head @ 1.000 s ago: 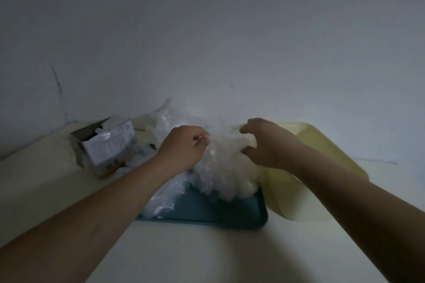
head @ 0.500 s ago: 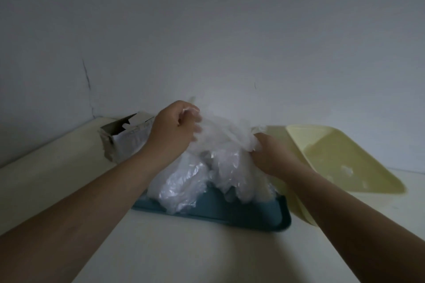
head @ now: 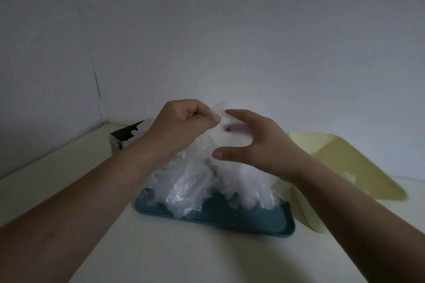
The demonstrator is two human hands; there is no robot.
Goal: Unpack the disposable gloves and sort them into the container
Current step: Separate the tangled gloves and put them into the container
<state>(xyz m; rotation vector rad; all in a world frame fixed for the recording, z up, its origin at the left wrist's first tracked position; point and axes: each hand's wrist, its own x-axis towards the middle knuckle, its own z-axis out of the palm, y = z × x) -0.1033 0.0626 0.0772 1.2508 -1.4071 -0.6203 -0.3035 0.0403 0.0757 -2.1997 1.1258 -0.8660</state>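
Left grip [head: 184,122] pinches a glove [head: 217,110] above the pile [head: 190,187] on the tray [head: 243,219]. Right grip [head: 257,142] is released, fingers [head: 240,114] spread beside the glove. Container [head: 345,158] stands just right of the tray.

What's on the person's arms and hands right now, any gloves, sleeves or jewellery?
Nothing worn shows in the head view. The left hand and right hand are bare: no gloves, rings or markings. The left forearm and right forearm are uncovered to the frame edges: no sleeves, watch or wristbands. Nails look short; dim light hides finer detail.
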